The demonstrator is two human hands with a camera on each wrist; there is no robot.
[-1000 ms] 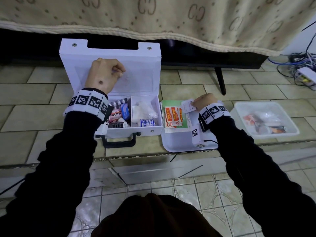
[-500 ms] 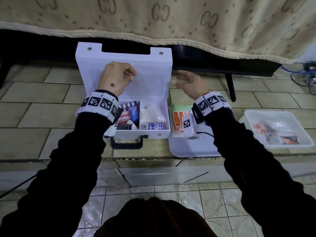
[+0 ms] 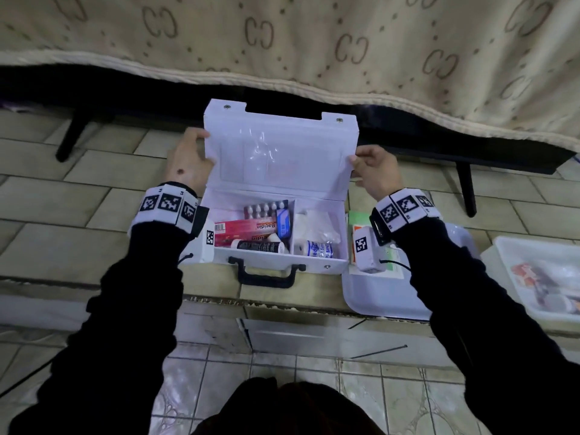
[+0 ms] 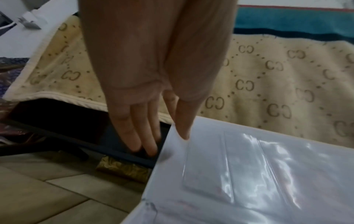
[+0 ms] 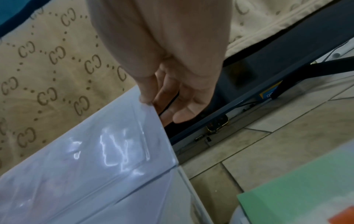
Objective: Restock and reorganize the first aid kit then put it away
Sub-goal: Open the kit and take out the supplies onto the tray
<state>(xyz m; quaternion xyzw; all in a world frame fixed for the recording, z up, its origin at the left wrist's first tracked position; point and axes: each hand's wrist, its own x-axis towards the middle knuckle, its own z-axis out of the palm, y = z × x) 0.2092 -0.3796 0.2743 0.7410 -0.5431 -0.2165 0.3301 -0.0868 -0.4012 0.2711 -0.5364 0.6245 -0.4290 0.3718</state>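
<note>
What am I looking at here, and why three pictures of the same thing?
No machine here: a person wears one camera on the head and one on each wrist, so you get three views of one moment. The head view shows both arms in dark sleeves with patterned wristbands. The left hand and right hand each have a grip on a side edge of the open lid of a white first aid kit on the tiled floor, thumb in front, fingers behind. The wrist views show those same edges up close. Inside lie a red box, pill strips and a bandage roll. A white tray sits beside it.
</note>
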